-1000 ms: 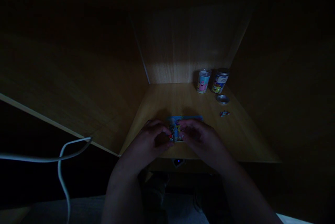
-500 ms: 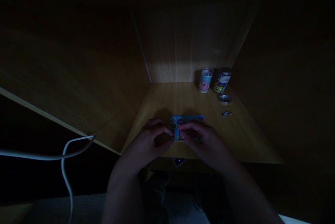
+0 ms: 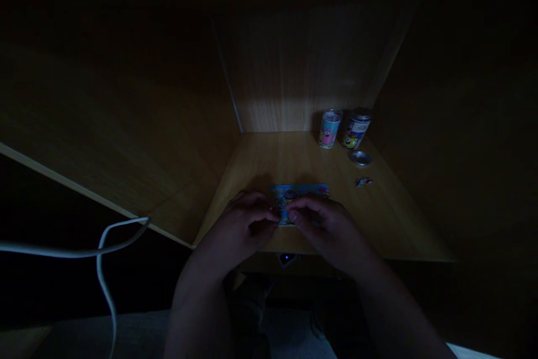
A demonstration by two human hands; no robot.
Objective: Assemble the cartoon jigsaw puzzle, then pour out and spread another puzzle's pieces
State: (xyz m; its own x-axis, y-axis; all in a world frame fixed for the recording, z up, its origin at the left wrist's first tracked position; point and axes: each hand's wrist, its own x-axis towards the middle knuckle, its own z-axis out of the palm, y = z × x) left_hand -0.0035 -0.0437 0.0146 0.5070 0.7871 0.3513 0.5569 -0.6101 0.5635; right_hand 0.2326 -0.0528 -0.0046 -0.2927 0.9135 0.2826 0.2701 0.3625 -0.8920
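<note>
A small blue picture with cartoon figures (image 3: 299, 188), which looks like a jigsaw puzzle, lies flat on the wooden surface under my hands. My left hand (image 3: 247, 219) curls in at its left edge, thumb and index finger close together there. Over its middle is my right hand (image 3: 330, 227), thumb and index finger pinched near a yellow and purple figure (image 3: 289, 195). Whatever either pinch holds is too small and dark to make out. Both hands cover the lower and right parts of the picture. Small colourful loose pieces (image 3: 363, 181) lie to the right.
At the back right stand a clear-lidded can with a pink figure (image 3: 328, 130) and a metal-lidded can (image 3: 356, 129). A round metal lid (image 3: 360, 158) lies before them. Wooden panels (image 3: 290, 79) enclose the surface. A white cable (image 3: 105, 278) hangs at left.
Hardly anything differs. My left fingertips have shifted slightly at the picture's left edge; my right hand stays almost where it was. The view has moved very slightly.
</note>
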